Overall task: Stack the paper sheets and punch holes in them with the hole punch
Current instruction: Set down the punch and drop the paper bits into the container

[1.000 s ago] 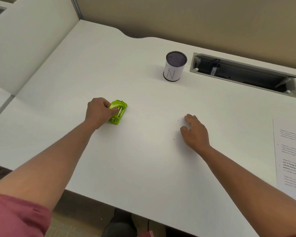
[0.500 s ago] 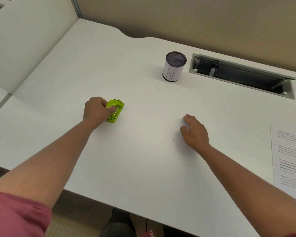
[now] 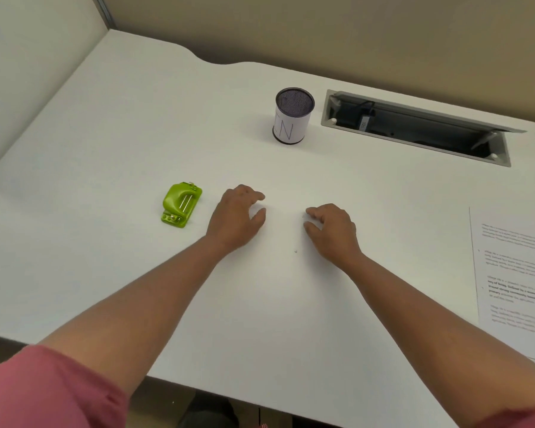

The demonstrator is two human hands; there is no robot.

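A lime-green hole punch (image 3: 181, 204) lies on the white desk (image 3: 105, 149), left of centre. My left hand (image 3: 237, 218) rests on the desk just right of the punch, apart from it, fingers loosely spread and holding nothing. My right hand (image 3: 332, 231) lies palm down a little further right, also empty with fingers curled slightly. Printed paper sheets (image 3: 516, 282) lie at the right edge of the view, cut off by the frame; I cannot tell how many there are.
A mesh pen cup (image 3: 292, 116) wrapped in white paper stands behind my hands. A recessed cable tray (image 3: 414, 128) with its flap up sits at the back right. A partition panel (image 3: 28, 72) borders the desk's left side.
My left hand has let go of the hole punch and moved right, towards my right hand. The punch stays on the desk. The view has shifted so things sit further right.
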